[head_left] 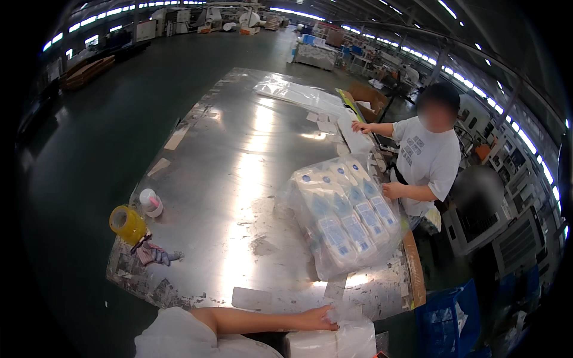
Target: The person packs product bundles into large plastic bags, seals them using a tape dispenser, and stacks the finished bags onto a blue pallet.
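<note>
My left arm reaches across the near edge of the metal-topped table [197, 197]. My left hand [319, 319] is closed on the clear plastic bag [352, 341] around a white pack at the bottom edge; the lower part of that bag is cut off. My right hand is out of view. Farther up, on the table's right side, lies a large clear bag [346, 215] filled with several white-and-blue packs in rows. A co-worker's hand [392, 190] is at its right edge. The co-worker's other hand [361, 126] rests by a white sheet [353, 136].
At the table's left edge stand a yellow tape roll [127, 224] and a white container [151, 203], with a crumpled cloth [156, 253] beside them. Flat plastic bags [298, 95] lie at the far end. A blue crate [447, 322] sits at the lower right.
</note>
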{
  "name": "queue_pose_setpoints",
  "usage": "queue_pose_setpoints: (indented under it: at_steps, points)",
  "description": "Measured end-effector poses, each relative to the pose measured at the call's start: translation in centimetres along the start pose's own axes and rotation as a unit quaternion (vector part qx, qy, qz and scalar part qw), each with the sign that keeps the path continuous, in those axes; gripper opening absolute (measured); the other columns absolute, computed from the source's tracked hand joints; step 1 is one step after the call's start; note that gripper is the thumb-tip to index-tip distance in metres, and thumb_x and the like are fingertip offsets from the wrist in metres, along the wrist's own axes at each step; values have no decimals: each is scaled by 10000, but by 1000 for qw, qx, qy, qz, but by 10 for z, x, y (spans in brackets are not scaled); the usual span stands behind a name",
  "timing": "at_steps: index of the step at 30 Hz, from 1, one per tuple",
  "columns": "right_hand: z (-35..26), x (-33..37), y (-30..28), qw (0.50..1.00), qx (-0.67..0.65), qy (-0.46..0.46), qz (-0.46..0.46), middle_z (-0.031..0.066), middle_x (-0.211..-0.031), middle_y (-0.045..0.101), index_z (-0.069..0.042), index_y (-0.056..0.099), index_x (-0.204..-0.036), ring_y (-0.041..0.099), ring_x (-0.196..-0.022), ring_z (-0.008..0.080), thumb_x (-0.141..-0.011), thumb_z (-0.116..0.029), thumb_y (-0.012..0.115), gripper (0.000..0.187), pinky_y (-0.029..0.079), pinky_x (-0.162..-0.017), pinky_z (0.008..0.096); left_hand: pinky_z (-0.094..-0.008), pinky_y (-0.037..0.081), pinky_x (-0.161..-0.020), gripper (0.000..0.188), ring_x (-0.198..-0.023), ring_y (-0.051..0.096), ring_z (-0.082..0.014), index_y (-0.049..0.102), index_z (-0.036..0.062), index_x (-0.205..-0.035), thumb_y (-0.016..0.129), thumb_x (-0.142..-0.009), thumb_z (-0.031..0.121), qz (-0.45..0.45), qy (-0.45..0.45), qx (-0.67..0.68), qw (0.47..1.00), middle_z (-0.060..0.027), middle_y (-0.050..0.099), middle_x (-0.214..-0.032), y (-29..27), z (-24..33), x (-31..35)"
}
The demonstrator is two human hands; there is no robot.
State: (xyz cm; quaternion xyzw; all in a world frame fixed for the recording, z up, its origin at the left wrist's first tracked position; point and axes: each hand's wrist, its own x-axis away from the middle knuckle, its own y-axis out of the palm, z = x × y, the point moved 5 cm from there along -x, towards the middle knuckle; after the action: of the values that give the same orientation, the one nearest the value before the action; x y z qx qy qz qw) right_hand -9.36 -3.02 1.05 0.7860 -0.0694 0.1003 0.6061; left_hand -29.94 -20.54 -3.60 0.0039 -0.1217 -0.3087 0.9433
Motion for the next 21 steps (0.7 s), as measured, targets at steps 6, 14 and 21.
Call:
queue_pose_setpoints:
  at_steps: [6, 14, 21]
  points:
    - [-45, 58, 24, 914, 89, -254, 304, 149, -1170, 564, -80, 524, -1221, 535, -1081, 324, -602, -222, 590, 639, 435, -900, 510, -267, 423, -648, 525, -669, 514, -125, 465, 55, -1232, 694, -810, 266, 92, 69, 21, 993, -38, 551, -715, 14, 14, -30]
    - [-117, 168, -25, 760, 212, -487, 374, 137, -1165, 573, -54, 543, -1172, 539, -1090, 291, -683, -273, 559, 537, 433, -922, 444, -266, 421, -614, 295, -649, 520, -105, 606, 48, -1038, 511, -761, 9, 61, 181, 3, 982, -24, 578, -689, 27, 13, -58]
    - [-131, 224, -99, 750, 264, -388, 466, 126, -1196, 552, -22, 500, -1221, 523, -1116, 254, -788, -297, 517, 514, 409, -950, 385, -224, 311, -525, 328, -570, 405, -45, 634, 61, -1024, 460, -761, -28, 74, 120, -4, 990, 43, 499, -673, 10, 31, -54]
